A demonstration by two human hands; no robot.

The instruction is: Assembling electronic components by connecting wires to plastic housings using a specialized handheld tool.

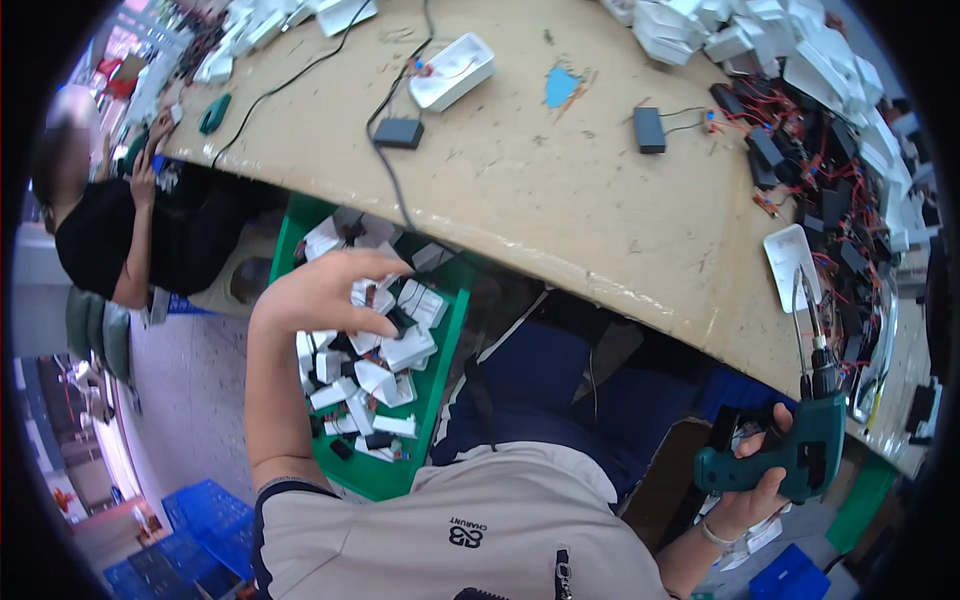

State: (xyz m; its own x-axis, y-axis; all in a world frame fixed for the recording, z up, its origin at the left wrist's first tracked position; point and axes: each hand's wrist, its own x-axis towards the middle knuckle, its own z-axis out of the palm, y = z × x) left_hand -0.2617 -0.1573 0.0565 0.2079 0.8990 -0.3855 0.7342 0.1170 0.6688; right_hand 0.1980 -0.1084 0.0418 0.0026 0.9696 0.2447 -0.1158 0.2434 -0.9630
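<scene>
My left hand (325, 290) hovers over a green bin (447, 375) at my left, thumb and fingers spread, with nothing visible between them. White plastic housings (376, 384) with dark and red parts fill the bin below it. Low at the right, my right hand (752, 490) is wrapped around the handle of a dark green pistol-grip power drill (800, 455). The drill points away from me, and thin curved metal rods show at its black front end. Just beyond the rods, a white open housing (790, 262) lies on the table's right side; whether they touch it I cannot tell.
On the tan table (560, 210) lie a white tray-like housing (455, 75), a black box (398, 133), another wired black box (649, 130) and a black cable (385, 90). Red-wired parts (800, 170) are heaped at right. A co-worker (110, 220) sits at far left; blue crates (205, 525) stand lower left.
</scene>
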